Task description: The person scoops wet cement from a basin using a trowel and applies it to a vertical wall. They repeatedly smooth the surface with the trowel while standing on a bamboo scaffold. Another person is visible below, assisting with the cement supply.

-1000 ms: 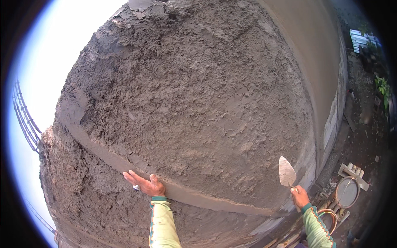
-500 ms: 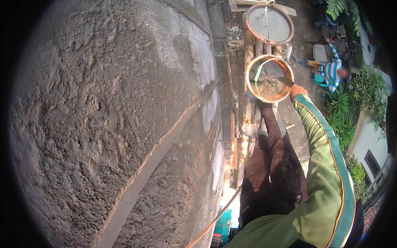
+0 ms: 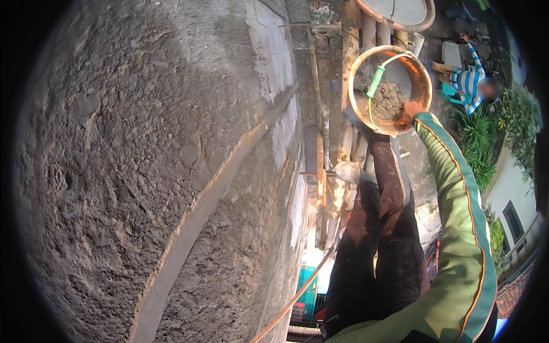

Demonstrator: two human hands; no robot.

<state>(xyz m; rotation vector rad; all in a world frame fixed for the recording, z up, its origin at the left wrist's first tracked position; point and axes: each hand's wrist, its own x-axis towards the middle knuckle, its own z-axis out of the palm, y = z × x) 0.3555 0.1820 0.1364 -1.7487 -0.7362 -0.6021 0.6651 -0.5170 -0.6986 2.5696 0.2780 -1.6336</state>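
My right hand (image 3: 410, 111) reaches over the near right rim of an orange bucket (image 3: 422, 74), its fingers closed. It grips a trowel, seen plainly in the earlier frame; the blade is hard to make out now, down at the mortar. Wet grey mortar (image 3: 389, 98) lies heaped inside the bucket. A wire handle with a green grip (image 3: 375, 83) leans across the bucket's left side. My left hand is out of view. To my left rises a wall (image 3: 114, 143) coated with rough grey mortar, with a raised smooth band (image 3: 189, 223) running across it.
A second round tub (image 3: 397, 10) of greyish liquid stands beyond the bucket. Bamboo poles (image 3: 350, 68) run beneath my legs. A person in a striped shirt (image 3: 470, 80) is at the far right, by green plants (image 3: 477, 134). A thin brown rod or hose (image 3: 303, 288) slants by the wall.
My right hand has gone from the bucket's rim down into it, taking the trowel blade toward the mortar. The view has shifted, so the bucket appears higher and larger.
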